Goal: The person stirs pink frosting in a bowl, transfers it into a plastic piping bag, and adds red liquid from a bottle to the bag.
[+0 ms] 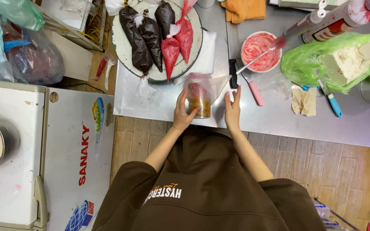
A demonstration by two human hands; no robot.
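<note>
Your left hand (184,112) wraps around a glass (200,103) lined with a clear piping bag (205,84), fingers curled against its side and thumb along the near edge, holding it upright at the front edge of the steel table (279,122). Your right hand (232,109) stands just beside the glass, fingers spread and pointing away from you, palm facing the bag without clearly touching it. Both forearms reach forward from the brown sleeves, close together. Behind the glass, a round tray (193,51) carries filled dark and red piping bags (153,36).
</note>
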